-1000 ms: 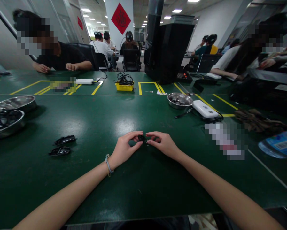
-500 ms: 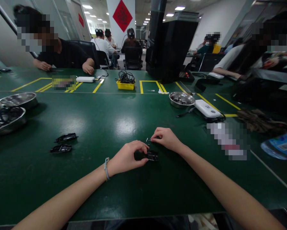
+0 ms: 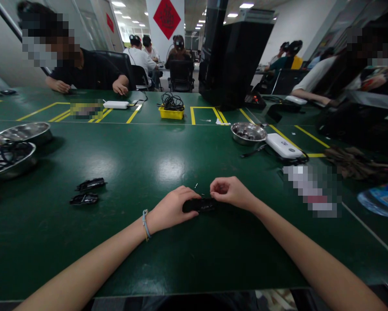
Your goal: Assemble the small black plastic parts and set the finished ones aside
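On the green table (image 3: pixel 122 242) lies a black plastic part (image 3: pixel 204 204) with a glossy, ridged shape. My left hand (image 3: pixel 171 211), a thin bracelet at its wrist, grips this part from the left, thumb on the near side and fingers on the far side. The fingertips of my right hand (image 3: pixel 231 191) are pinched together at the part's right end; whatever is between them is too small to make out. Just beyond the part is a small thin metal pin (image 3: pixel 196 185). Two similar black parts, a farther one (image 3: pixel 90 184) and a nearer one (image 3: pixel 84 198), rest to the left.
Two metal bowls stand at the left, the nearer bowl (image 3: pixel 28 160) filled with black pieces. Another metal bowl (image 3: pixel 242 139) and a white power bank (image 3: pixel 284 146) are at the right. A yellow bin (image 3: pixel 171 113) holds black cable. Across the table sits a person (image 3: pixel 97 71).
My right hand has moved slightly right and toward me, from beside the loose pins to the black part's right end. My left hand stays around the part.
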`<action>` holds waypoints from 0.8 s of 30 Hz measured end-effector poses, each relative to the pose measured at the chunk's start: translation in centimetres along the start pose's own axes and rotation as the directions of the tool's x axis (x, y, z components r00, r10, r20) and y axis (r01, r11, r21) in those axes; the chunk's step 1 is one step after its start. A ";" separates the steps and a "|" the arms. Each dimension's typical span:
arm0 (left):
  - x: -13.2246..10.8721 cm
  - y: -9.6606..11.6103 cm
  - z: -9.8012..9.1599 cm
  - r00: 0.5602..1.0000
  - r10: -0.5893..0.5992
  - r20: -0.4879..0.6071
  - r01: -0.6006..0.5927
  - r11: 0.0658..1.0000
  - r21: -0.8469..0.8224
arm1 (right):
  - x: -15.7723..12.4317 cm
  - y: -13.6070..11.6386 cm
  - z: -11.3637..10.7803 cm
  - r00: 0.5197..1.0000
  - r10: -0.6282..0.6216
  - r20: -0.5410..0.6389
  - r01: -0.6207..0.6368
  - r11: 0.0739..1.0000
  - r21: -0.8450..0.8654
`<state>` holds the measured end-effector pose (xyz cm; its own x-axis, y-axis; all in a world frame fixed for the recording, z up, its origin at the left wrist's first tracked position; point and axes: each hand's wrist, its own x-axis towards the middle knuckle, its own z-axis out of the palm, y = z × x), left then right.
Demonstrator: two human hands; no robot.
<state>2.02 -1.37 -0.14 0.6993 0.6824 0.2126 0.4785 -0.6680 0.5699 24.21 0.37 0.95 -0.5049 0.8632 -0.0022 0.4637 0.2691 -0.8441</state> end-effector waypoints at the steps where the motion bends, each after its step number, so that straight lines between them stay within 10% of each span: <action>1: 0.0 -0.2 0.0 1.000 0.000 -0.002 0.000 1.000 -0.013 | 0.0 -0.3 0.3 0.999 -0.039 -0.020 0.039 0.999 -0.020; 7: 0.1 -0.6 0.0 1.000 0.010 -0.015 -0.011 0.997 -0.078 | -0.2 -1.3 1.9 0.979 -0.205 -0.024 0.194 0.956 -0.220; 24: 0.1 -0.5 0.2 1.000 0.002 -0.024 -0.005 0.995 -0.099 | -0.4 -2.0 3.7 0.976 -0.190 -0.104 0.136 0.910 -0.392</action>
<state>1.95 -1.00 -0.55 0.6876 0.6878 0.2327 0.4204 -0.6384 0.6448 20.79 -2.14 0.68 -0.5058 0.8357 0.2142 0.6389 0.5297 -0.5579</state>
